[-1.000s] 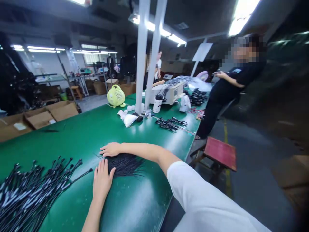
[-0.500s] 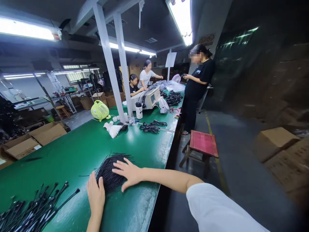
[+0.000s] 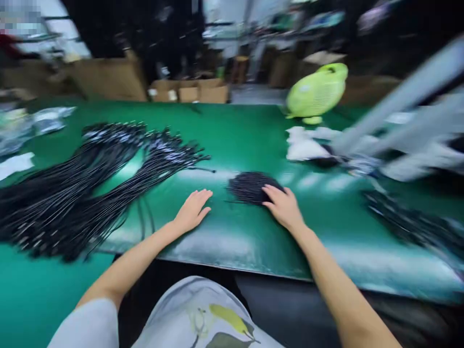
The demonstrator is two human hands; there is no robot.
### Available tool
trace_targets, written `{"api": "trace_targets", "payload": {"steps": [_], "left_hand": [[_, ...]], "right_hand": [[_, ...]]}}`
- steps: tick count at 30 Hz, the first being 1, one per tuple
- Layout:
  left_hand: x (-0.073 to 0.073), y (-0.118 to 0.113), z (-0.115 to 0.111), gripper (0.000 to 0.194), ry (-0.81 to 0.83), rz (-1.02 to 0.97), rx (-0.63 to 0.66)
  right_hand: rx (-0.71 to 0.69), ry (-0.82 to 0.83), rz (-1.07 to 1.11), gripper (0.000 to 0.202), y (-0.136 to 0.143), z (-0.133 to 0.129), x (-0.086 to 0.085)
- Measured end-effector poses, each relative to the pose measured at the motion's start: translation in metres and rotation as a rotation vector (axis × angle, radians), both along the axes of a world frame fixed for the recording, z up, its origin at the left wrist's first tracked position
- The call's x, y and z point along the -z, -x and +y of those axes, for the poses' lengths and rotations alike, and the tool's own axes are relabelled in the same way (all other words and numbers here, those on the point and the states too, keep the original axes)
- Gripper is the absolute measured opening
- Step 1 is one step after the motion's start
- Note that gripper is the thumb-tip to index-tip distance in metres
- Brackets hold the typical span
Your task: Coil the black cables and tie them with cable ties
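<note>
A small pile of thin, short black strands (image 3: 248, 187), like twist ties, lies on the green table (image 3: 250, 232) in front of me. My right hand (image 3: 284, 205) rests on the right end of the pile, palm down, with its fingers stretched out. To the left of the pile, apart from it, my left hand (image 3: 192, 210) hovers just over the table with fingers extended and nothing in them. Close to that hand on its left are long bundles of black cables (image 3: 145, 179) with connector ends.
A yellow-green fan (image 3: 317, 92) stands at the table's far edge, by a white plastic bag (image 3: 306, 145) and slanted white posts (image 3: 406, 96). More black cables (image 3: 409, 222) lie at right. Clear plastic bags (image 3: 50, 118) sit at far left. Cardboard boxes (image 3: 203, 91) stand beyond the table.
My view has swung left, bringing the cable bundles forward. My left hand has come away from the strand pile to its left. My right hand stays on the pile, its fingers less spread.
</note>
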State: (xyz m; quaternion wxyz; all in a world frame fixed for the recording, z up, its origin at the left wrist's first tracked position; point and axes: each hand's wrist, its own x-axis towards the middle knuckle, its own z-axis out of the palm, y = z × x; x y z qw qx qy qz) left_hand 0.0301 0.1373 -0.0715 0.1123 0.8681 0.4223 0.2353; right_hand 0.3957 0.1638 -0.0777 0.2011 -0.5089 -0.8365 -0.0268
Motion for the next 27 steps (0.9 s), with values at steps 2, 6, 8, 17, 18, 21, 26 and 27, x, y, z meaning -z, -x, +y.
{"api": "trace_targets", "payload": {"steps": [2,6,8,17,18,21,26,27], "left_hand": [[-0.010,0.061,-0.011,0.049,0.026,0.072,-0.216],[-0.035,0.175,-0.011,0.049,0.045,0.159,-0.684],[-0.044,0.213,0.009,0.049,0.113,0.208,-0.855],[-0.028,0.246,0.064,0.098,0.423,0.334,-0.622],[-0.025,0.245,0.064,0.105,0.420,0.348,-0.593],[-0.017,0.236,0.075,0.120,0.367,0.379,-0.536],[-0.007,0.199,0.130,0.122,0.257,0.356,-0.535],[-0.006,0.193,0.140,0.121,0.240,0.352,-0.547]], "right_hand": [[0.045,-0.073,0.091,0.053,-0.009,0.007,0.013],[-0.085,-0.010,0.243,0.041,0.012,0.008,0.009],[-0.147,0.040,0.256,0.036,0.041,0.010,-0.004],[-0.500,0.264,0.168,0.036,0.173,0.014,-0.025],[-0.543,0.321,0.169,0.037,0.189,0.015,-0.021],[-0.579,0.444,0.166,0.039,0.245,0.031,-0.005],[-0.386,0.394,0.232,0.048,0.341,0.091,0.017],[-0.355,0.375,0.258,0.048,0.354,0.102,0.019]]}}
